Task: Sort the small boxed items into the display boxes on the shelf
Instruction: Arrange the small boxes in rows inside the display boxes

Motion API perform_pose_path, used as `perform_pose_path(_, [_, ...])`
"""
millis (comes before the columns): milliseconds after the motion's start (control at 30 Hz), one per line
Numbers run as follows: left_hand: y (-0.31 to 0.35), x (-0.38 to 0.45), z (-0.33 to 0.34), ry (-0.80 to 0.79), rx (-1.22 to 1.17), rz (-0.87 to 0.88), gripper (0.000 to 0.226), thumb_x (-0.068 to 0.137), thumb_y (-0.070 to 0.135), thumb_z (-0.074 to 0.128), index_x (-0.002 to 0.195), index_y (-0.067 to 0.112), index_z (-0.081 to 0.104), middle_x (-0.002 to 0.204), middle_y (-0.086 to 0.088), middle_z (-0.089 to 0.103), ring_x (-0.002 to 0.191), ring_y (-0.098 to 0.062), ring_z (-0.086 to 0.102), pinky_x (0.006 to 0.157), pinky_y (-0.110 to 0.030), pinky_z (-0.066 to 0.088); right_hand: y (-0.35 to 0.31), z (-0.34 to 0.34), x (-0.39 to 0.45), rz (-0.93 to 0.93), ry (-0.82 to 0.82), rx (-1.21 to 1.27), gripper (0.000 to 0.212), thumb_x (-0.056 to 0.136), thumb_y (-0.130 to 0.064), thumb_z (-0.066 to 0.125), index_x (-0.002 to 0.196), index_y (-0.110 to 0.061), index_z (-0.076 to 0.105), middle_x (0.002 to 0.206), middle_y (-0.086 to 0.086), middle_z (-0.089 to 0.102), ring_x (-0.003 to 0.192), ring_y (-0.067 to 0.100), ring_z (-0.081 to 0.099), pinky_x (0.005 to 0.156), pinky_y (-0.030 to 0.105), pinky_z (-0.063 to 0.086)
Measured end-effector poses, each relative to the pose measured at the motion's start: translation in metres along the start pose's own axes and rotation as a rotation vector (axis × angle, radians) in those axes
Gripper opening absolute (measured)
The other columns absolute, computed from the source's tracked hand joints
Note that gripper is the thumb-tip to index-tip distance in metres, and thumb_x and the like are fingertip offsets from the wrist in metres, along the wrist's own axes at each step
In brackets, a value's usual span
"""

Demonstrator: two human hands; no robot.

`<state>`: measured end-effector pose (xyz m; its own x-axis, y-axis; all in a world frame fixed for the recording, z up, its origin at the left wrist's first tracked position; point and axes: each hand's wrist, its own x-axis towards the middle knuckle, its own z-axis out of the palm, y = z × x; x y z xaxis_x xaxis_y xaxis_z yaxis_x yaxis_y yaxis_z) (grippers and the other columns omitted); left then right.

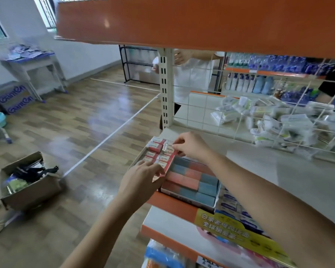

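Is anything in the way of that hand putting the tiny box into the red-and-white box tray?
Nothing visible blocks it. The right hand pinches a small boxed item directly over the display box, whose top is open. The left hand is at its near end, not underneath.

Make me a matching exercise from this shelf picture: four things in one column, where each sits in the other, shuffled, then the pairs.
Things:
1. left hand
2. right hand
3. cardboard box
4. pink and blue blocks

Places:
A. on the floor, left of the shelf
B. at the far end of the red-boxed items
C. in the display box right of the red one
D. at the near end of the red-boxed items

Pairs: 1-D, 2-B, 3-A, 4-C
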<state>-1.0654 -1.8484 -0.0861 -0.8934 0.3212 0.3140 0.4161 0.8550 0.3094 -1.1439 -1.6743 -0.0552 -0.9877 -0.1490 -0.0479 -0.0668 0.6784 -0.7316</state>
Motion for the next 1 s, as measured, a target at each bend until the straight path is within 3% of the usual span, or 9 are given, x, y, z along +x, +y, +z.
perform_pose_path(67, [0.0,-0.004,0.001,-0.022,0.023,-0.016,0.016,0.087,0.035,0.06,0.098,0.026,0.068,0.1,0.007,0.068,0.099,-0.016,0.058,0.078,-0.028,0.046,-0.002,0.011,0.008,-0.017,0.057,-0.14,0.016,0.089,-0.018,0.061,0.098,-0.007,0.068,0.099,0.009,0.069,0.087,0.021,0.065,0.08,0.031,0.053])
perform_pose_path(200, [-0.003,-0.006,0.004,-0.023,0.015,-0.038,0.02,0.089,0.038,0.057,0.098,0.024,0.067,0.099,0.007,0.067,0.098,-0.014,0.056,0.079,-0.027,0.046,-0.003,0.022,0.013,-0.049,0.154,-0.234,0.012,0.089,-0.02,0.059,0.093,-0.011,0.066,0.096,0.006,0.068,0.083,0.019,0.059,0.068,0.027,0.043])
perform_pose_path(333, [-0.004,-0.006,0.006,-0.039,0.034,-0.04,0.022,0.09,0.04,0.055,0.099,0.023,0.066,0.101,0.007,0.066,0.098,-0.013,0.055,0.079,-0.026,0.044,-0.001,0.03,0.013,-0.109,0.19,-0.351,0.015,0.091,-0.018,0.052,0.093,-0.007,0.062,0.099,0.008,0.064,0.085,0.022,0.057,0.071,0.031,0.048])
perform_pose_path(467, [-0.005,-0.006,0.004,-0.058,0.03,-0.033,0.023,0.091,0.041,0.053,0.1,0.023,0.066,0.102,0.006,0.066,0.097,-0.014,0.055,0.078,-0.027,0.046,0.002,0.034,0.013,-0.139,0.179,-0.419,0.019,0.091,-0.018,0.052,0.101,-0.005,0.062,0.109,0.009,0.054,0.099,0.025,0.053,0.08,0.032,0.045])
perform_pose_path(867, [-0.001,0.012,-0.009,-0.209,0.088,-0.057,0.015,0.089,0.035,0.055,0.094,0.027,0.067,0.097,0.007,0.066,0.094,-0.014,0.058,0.075,-0.028,0.047,-0.001,0.026,0.004,-0.138,0.098,-0.429,0.03,0.088,-0.036,0.059,0.109,-0.015,0.058,0.115,0.004,0.053,0.106,0.021,0.05,0.083,0.032,0.042])
perform_pose_path(1000, [0.024,0.048,-0.017,-0.151,0.074,0.006,0.012,0.086,0.029,0.058,0.091,0.024,0.068,0.094,0.003,0.068,0.091,-0.02,0.061,0.075,-0.029,0.046,0.009,-0.008,-0.015,-0.156,0.123,-0.474,0.029,0.091,-0.028,0.053,0.117,-0.016,0.056,0.121,0.005,0.052,0.114,0.023,0.047,0.087,0.033,0.041])
